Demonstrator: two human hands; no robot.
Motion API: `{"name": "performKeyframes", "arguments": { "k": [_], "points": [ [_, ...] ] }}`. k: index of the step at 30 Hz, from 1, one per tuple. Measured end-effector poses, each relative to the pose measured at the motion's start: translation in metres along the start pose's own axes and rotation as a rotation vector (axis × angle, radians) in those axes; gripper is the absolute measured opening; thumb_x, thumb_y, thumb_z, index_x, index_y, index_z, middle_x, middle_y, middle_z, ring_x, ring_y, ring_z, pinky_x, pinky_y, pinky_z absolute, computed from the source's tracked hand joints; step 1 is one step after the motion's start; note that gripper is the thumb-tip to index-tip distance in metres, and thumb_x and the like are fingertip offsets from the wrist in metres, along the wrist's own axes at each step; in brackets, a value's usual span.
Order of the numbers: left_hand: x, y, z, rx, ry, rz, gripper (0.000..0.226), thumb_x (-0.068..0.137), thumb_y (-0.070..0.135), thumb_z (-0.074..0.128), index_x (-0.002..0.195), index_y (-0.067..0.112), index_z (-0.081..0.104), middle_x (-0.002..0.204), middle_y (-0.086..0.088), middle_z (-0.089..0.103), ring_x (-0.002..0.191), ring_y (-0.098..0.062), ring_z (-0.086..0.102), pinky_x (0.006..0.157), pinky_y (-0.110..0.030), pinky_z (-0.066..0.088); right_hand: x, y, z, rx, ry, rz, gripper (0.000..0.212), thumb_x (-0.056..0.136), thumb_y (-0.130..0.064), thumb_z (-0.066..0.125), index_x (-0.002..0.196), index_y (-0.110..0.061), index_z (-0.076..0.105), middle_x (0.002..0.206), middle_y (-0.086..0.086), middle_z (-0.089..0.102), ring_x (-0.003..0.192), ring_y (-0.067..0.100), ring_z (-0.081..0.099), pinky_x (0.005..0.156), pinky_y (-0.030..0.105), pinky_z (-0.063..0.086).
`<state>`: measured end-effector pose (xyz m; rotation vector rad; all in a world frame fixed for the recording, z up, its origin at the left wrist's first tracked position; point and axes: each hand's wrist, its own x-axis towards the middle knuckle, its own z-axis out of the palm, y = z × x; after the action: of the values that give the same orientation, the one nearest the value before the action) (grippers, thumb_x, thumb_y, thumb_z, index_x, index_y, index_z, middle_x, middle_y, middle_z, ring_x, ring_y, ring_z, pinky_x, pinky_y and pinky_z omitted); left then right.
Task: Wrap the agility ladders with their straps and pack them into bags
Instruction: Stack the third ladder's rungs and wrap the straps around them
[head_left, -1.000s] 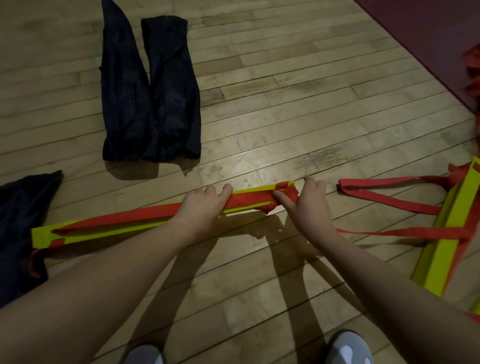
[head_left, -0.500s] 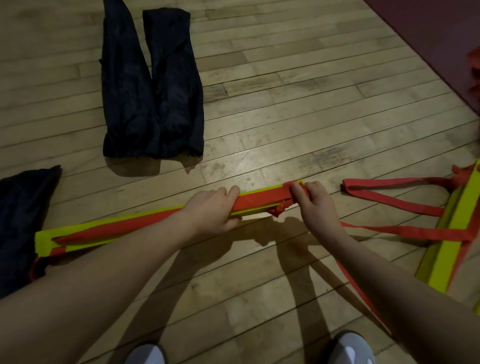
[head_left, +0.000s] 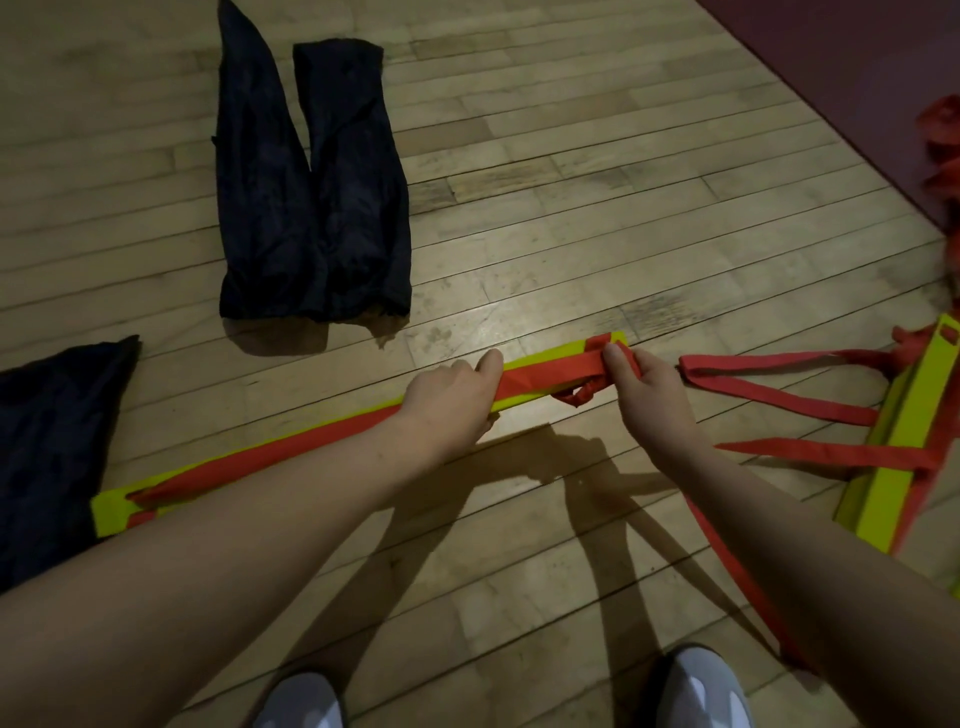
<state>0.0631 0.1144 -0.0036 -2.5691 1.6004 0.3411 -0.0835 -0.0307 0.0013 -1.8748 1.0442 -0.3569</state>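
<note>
A stacked agility ladder (head_left: 332, 436), yellow rungs with a red strap (head_left: 545, 371) laid along it, lies slanting across the wooden floor. My left hand (head_left: 447, 402) grips the bundle near its middle. At its right end my right hand (head_left: 641, 392) pinches the red strap against the rungs. A loose length of that strap trails back under my right arm. A second yellow ladder bundle (head_left: 904, 431) with loose red straps (head_left: 779, 400) lies at the right. Two black bags (head_left: 311, 182) lie flat beyond the ladder.
Another black bag (head_left: 47, 457) lies at the left edge, against the ladder's left end. A dark red mat (head_left: 852, 67) covers the far right corner, with more red strap (head_left: 943, 135) at its edge. My two shoes (head_left: 701, 686) show at the bottom.
The right hand has shifted along the bundle's right end, drawing the red strap over it. The left hand keeps its grip. The view has tilted slightly.
</note>
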Motion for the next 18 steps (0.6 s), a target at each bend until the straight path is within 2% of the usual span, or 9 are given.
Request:
{"name": "performKeyframes", "arguments": {
  "k": [3, 5, 8, 12, 14, 16, 18],
  "points": [
    [0.002, 0.012, -0.001, -0.021, 0.024, 0.028, 0.063, 0.091, 0.055, 0.052, 0.131, 0.012, 0.028, 0.106, -0.011, 0.057, 0.09, -0.029, 0.06, 0.063, -0.036, 0.044, 0.003, 0.003, -0.004, 0.016, 0.092, 0.047, 0.039, 0.103, -0.038, 0.038, 0.093, -0.011, 0.064, 0.063, -0.001, 0.047, 0.058, 0.011, 0.043, 0.058, 0.029, 0.035],
    [0.004, 0.02, 0.0, -0.068, 0.036, 0.053, 0.07, 0.089, 0.066, 0.041, 0.132, 0.013, 0.028, 0.105, -0.011, 0.055, 0.089, -0.028, 0.059, 0.067, -0.036, 0.046, 0.003, 0.005, -0.009, 0.049, 0.149, 0.069, 0.042, 0.102, -0.039, 0.038, 0.093, -0.008, 0.064, 0.063, -0.002, 0.047, 0.058, 0.011, 0.044, 0.06, 0.03, 0.037],
    [0.007, 0.026, 0.002, -0.163, -0.032, 0.07, 0.056, 0.095, 0.056, 0.038, 0.13, 0.013, 0.03, 0.112, -0.013, 0.054, 0.095, -0.03, 0.057, 0.075, -0.039, 0.046, -0.001, 0.014, -0.016, 0.034, 0.157, 0.067, 0.04, 0.103, -0.037, 0.037, 0.092, -0.008, 0.063, 0.067, -0.001, 0.05, 0.061, 0.011, 0.046, 0.062, 0.031, 0.038],
    [0.013, 0.026, -0.003, -0.172, -0.042, 0.2, 0.042, 0.094, 0.049, 0.049, 0.116, 0.015, 0.039, 0.099, -0.003, 0.056, 0.082, -0.022, 0.057, 0.066, -0.034, 0.048, -0.01, 0.023, -0.023, 0.077, 0.091, 0.062, 0.037, 0.103, -0.037, 0.036, 0.092, -0.01, 0.058, 0.065, -0.004, 0.05, 0.06, 0.008, 0.046, 0.061, 0.031, 0.037],
    [0.018, 0.025, -0.007, -0.235, -0.065, 0.218, 0.035, 0.088, 0.045, 0.059, 0.103, 0.02, 0.04, 0.094, 0.002, 0.053, 0.078, -0.017, 0.053, 0.064, -0.03, 0.046, -0.015, 0.024, -0.023, 0.128, 0.032, 0.046, 0.027, 0.104, -0.033, 0.036, 0.089, -0.02, 0.055, 0.057, -0.01, 0.056, 0.06, 0.0, 0.049, 0.064, 0.027, 0.038],
    [0.02, 0.025, -0.008, -0.384, -0.161, 0.172, 0.035, 0.083, 0.038, 0.066, 0.098, 0.021, 0.039, 0.091, 0.0, 0.054, 0.076, -0.017, 0.056, 0.062, -0.031, 0.047, -0.018, 0.021, -0.021, 0.18, -0.028, 0.028, 0.025, 0.104, -0.031, 0.036, 0.085, -0.026, 0.051, 0.056, -0.011, 0.055, 0.059, 0.0, 0.047, 0.064, 0.027, 0.037],
    [0.019, 0.032, -0.005, -0.618, -0.292, 0.112, 0.039, 0.085, 0.033, 0.067, 0.106, 0.022, 0.037, 0.093, -0.001, 0.058, 0.072, -0.016, 0.064, 0.063, -0.033, 0.056, -0.021, 0.023, -0.02, 0.185, -0.07, 0.01, 0.024, 0.104, -0.033, 0.037, 0.088, -0.026, 0.053, 0.066, -0.01, 0.051, 0.059, 0.002, 0.047, 0.062, 0.027, 0.038]
  ]
}}
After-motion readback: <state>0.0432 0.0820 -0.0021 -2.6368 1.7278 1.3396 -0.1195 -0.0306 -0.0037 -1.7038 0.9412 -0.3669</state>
